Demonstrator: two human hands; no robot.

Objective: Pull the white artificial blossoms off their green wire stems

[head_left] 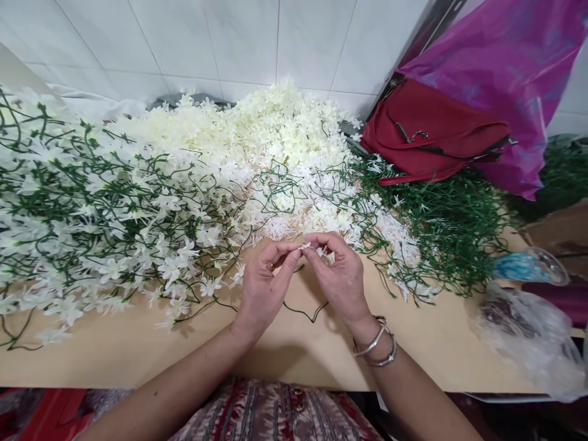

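Observation:
My left hand (265, 288) and my right hand (339, 275) meet over the table, thumbs and forefingers pinched together. Between the fingertips is a small white flower piece (304, 246), held by both hands; its details are too small to tell. A thin green stem (313, 320) hangs in a loop beneath the hands. Just beyond them lie white stamen pieces (275, 228) and tangled green stems (280, 184). Finished-looking white flowers on green stems (114, 214) cover the left side. Cream blossoms (285, 116) are heaped at the back.
A red bag (432, 128) and a purple plastic bag (505, 67) stand at the back right, behind a pile of green stems (459, 226). A clear plastic bag (528, 331) lies at the right edge of the wooden table (413, 349). A tiled wall (243, 37) is behind.

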